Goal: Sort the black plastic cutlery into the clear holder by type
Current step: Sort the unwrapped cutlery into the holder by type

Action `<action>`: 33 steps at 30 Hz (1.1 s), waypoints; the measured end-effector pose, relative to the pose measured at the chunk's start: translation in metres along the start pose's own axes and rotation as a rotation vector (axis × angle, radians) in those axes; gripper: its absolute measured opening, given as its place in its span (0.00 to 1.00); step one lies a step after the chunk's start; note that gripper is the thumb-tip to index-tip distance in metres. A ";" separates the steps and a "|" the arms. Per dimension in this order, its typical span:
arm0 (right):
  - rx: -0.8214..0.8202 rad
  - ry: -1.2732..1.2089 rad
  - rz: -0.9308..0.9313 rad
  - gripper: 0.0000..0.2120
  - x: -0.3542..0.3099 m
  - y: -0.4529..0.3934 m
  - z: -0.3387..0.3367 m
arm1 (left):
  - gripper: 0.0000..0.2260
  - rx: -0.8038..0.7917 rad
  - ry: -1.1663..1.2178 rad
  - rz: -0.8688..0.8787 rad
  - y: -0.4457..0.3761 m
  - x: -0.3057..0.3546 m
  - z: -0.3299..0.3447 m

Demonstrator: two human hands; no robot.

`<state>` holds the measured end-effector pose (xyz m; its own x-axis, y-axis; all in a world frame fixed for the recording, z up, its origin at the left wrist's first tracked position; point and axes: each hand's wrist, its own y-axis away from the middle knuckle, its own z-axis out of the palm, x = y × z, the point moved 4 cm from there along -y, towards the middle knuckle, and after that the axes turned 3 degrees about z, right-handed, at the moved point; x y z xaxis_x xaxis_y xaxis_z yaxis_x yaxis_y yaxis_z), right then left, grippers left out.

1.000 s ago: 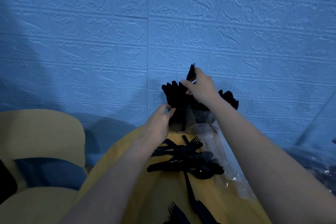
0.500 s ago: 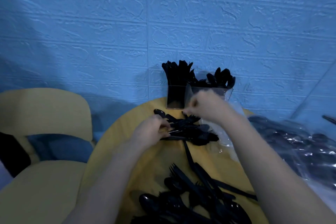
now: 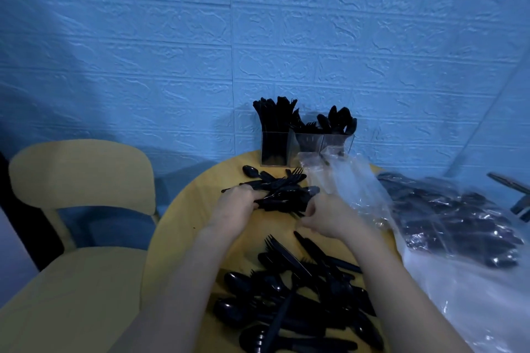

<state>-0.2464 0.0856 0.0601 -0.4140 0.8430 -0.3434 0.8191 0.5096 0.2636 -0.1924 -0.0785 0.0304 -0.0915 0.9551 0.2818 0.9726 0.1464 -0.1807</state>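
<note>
The clear holder (image 3: 308, 145) stands at the far edge of the round yellow table (image 3: 183, 209), against the wall, with black cutlery upright in its three compartments. A small pile of black cutlery (image 3: 282, 190) lies just in front of it. My left hand (image 3: 235, 208) rests on the pile's left end, fingers curled around several handles. At the pile's right end my right hand (image 3: 327, 216) pinches pieces from it. A bigger heap of forks, spoons and knives (image 3: 295, 295) lies nearer to me, between my forearms.
Crumpled clear plastic wrap (image 3: 352, 189) lies right of the pile and reaches the holder. A clear bag of more black cutlery (image 3: 453, 221) fills the right side. A yellow chair (image 3: 80, 180) stands to the left. The blue brick-textured wall is close behind.
My right hand came down from the top of the holder and my left hand let go of its side. Both hands now sit on the small pile. The view has tilted down.
</note>
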 end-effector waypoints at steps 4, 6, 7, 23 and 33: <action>-0.007 -0.044 0.005 0.11 0.012 0.012 -0.016 | 0.13 0.003 0.018 -0.042 -0.001 -0.004 -0.010; -0.022 -0.083 0.005 0.10 0.018 0.015 -0.022 | 0.12 0.035 0.090 -0.062 -0.002 -0.005 -0.015; -0.031 -0.096 -0.001 0.10 0.020 0.018 -0.024 | 0.12 0.051 0.144 -0.085 -0.001 -0.006 -0.019; -0.245 0.013 -0.095 0.06 0.036 0.045 -0.014 | 0.08 -0.104 0.690 -0.299 0.041 -0.015 -0.028; -0.210 -0.052 -0.100 0.07 0.039 0.060 -0.007 | 0.05 -0.113 0.947 -0.358 0.077 -0.007 -0.032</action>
<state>-0.2160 0.1507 0.0686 -0.4640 0.7791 -0.4216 0.6721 0.6196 0.4054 -0.1101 -0.0821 0.0448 -0.2216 0.2563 0.9409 0.9404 0.3115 0.1367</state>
